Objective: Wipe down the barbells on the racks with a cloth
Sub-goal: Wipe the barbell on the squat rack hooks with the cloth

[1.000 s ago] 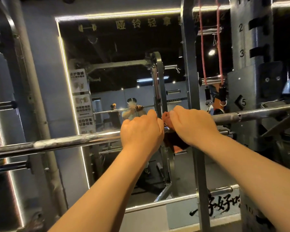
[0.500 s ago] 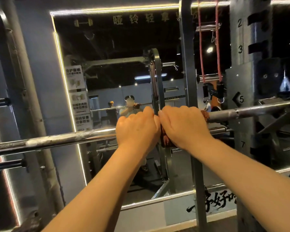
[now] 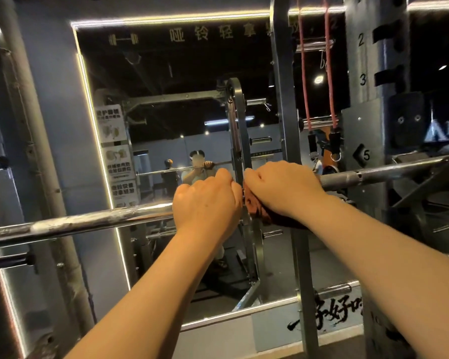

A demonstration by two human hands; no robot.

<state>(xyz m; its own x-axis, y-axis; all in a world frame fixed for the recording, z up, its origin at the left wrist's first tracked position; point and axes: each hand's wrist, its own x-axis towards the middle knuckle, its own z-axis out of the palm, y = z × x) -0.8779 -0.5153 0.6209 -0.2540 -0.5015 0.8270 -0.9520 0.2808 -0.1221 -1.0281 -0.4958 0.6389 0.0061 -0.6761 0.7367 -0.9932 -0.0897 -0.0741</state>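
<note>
both our hands grip the long steel barbell [image 3: 88,224] mid-shaft on the rack: left hand [image 3: 205,203] bare, right hand [image 3: 283,190] wrapped over a reddish-brown cloth [image 3: 254,206], probably bunched. risk: the cloth slips off, leaving the knurled section unwiped.

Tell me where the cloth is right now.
Head view, centre: the cloth is bunched on the barbell under the right hand, beside the left hand.
</note>
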